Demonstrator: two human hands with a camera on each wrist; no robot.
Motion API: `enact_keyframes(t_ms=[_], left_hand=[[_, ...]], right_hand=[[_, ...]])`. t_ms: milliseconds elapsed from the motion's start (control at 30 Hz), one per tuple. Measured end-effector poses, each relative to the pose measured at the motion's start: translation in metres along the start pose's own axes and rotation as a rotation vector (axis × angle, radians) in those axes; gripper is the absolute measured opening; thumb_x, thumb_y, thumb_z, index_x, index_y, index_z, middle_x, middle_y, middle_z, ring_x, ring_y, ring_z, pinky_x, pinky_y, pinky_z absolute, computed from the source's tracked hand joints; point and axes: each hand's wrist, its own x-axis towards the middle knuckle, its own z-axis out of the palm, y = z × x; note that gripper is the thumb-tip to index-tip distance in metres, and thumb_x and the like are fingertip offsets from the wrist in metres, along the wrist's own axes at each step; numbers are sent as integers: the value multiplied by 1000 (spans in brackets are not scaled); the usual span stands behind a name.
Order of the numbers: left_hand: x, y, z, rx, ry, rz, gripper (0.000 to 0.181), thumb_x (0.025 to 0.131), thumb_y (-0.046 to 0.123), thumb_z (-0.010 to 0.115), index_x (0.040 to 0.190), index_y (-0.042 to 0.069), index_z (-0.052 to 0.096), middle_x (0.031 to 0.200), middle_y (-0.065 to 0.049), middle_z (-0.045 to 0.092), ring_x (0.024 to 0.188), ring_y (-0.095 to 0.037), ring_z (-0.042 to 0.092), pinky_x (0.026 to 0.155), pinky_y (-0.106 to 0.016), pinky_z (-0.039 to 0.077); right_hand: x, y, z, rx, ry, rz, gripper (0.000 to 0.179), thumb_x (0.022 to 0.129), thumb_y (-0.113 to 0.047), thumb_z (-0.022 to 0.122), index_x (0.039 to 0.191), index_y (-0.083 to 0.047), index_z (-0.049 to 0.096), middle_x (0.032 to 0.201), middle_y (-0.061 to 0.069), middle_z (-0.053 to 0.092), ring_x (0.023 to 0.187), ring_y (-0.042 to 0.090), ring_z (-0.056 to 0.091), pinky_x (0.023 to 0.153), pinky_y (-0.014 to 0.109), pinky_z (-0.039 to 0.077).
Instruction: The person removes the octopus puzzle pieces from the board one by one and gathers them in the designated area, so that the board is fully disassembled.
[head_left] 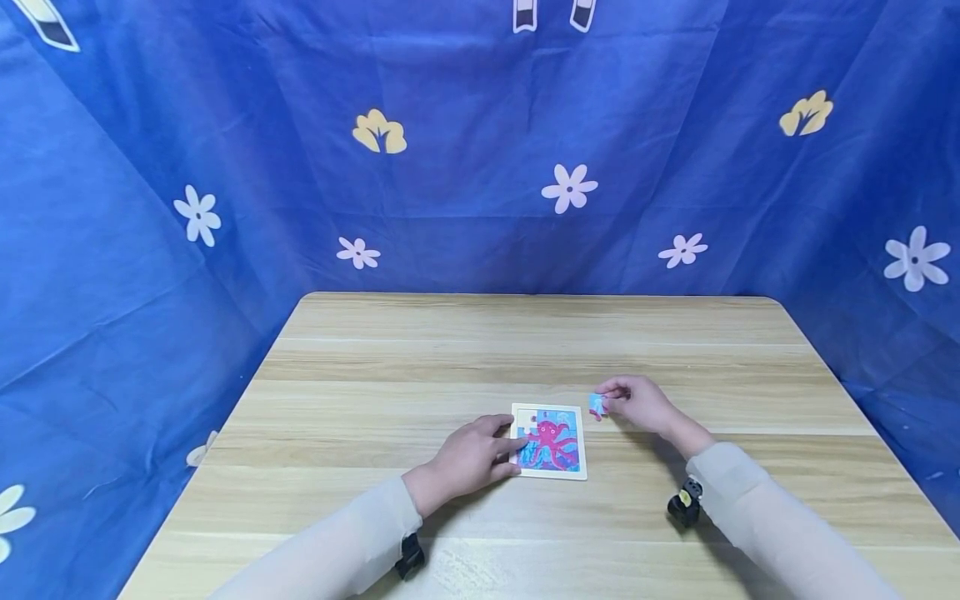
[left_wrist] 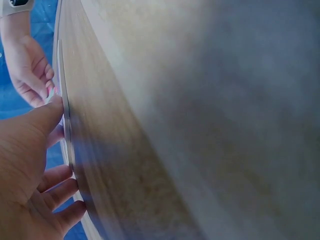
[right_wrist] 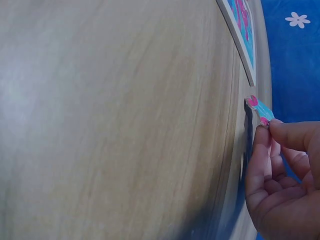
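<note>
1. L hand (head_left: 472, 454): loosely open, fingers apart, not gripping anything. Fingertips rest on near side of the puzzle (head_left: 557, 454); one finger reaches over the edge onto the pic.
2. R hand (head_left: 641, 404): thumb + fingertips closed in a pinch on a small piece (head_left: 596, 404); other fingers curled in toward palm.
3. Piece: blue w/ pink bits, at R hand's fingertips, on the side facing L hand. Just beside puzzle's far corner on R hand's side, apart from it. Shadow falls close by in R wrist view; can't tell if it touches the desk (head_left: 420, 358).
4. Puzzle: flat on desk btwn the hands, up against L hand's fingertips, a bit nearer the person than R hand. Pale frame (head_left: 582, 442) round a pink octopus on blue.
5. Gap (head_left: 526, 417) in the pic: pale base shows at the far corner on L hand's side, right by L hand's fingertips, across the puzzle from R hand.
6. Light sleeves (head_left: 367, 521) on both arms; small black device (head_left: 410, 557) under L wrist, another at R wrist.
7. Blue cloth (head_left: 465, 208) w/ white flowers + yellow shapes: beyond both hands, past desk's far edge, also out to either side.
</note>
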Motion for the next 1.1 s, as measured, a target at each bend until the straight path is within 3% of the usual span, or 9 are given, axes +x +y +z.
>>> enact_keyframes(t_ms=[433,933,1100], left_hand=[[-3,2,2,12,4,-6,43,86,43,67,121,18,68,127,-18,55,116,-32,54,96,-41,45],[-4,5,7,-6,-7,-31,42,86,42,68,121,18,68,128,-19,54,117,-32,53,95,-43,46],[-3,5,7,-37,1,-43,43,85,41,69,121,18,68,129,-19,54,118,-33,52,96,-44,45]], right_hand=[[-1,5,4,-121,65,-67,16,83,1,67,99,3,69,86,5,68,81,20,62,75,34,51],[-3,6,7,-143,85,-50,17,84,-2,68,101,1,68,91,6,68,87,24,63,81,39,52],[-4,2,9,-106,96,-35,18,85,-2,67,103,0,67,92,7,67,80,20,62,70,32,54]])
